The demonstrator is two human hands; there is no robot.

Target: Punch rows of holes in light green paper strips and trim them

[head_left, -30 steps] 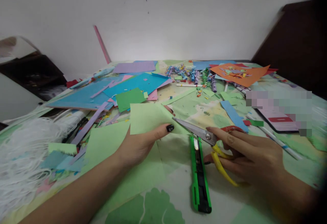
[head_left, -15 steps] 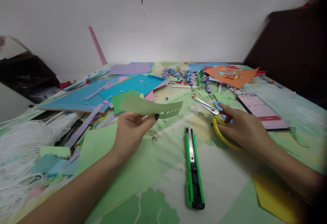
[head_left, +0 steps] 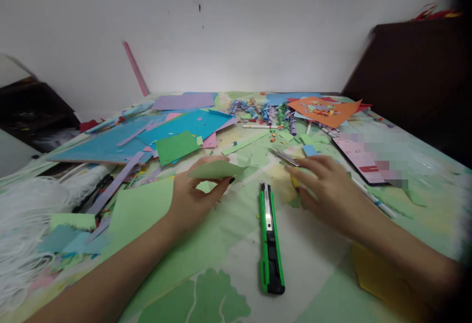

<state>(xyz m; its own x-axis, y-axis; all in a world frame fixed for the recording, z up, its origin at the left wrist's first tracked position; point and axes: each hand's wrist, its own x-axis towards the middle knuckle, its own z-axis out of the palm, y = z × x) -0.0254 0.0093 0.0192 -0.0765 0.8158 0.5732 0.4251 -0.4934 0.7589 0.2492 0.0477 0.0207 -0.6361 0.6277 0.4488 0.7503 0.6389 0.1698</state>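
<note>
My left hand (head_left: 193, 197) pinches a small light green piece of paper (head_left: 217, 169) between thumb and fingers, held nearly level just above the table. My right hand (head_left: 326, 188) lies with fingers stretched flat over the yellow handles of the scissors (head_left: 283, 157), whose steel blades stick out to the left on the tabletop. A green utility knife (head_left: 271, 239) lies between my two hands, pointing away from me. A larger light green sheet (head_left: 147, 210) lies under my left wrist.
A phone (head_left: 359, 158) lies right of my right hand. Blue sheets (head_left: 177, 124), a darker green square (head_left: 176, 146), an orange sheet (head_left: 326, 109), paper curls and pens (head_left: 258, 109) litter the far table. White fringe (head_left: 25, 224) sits left, a yellow sheet (head_left: 372, 269) near right.
My right hand carried the scissors away from the paper, set them on the table and flattened over them. My left hand lowered the green piece toward the table.
</note>
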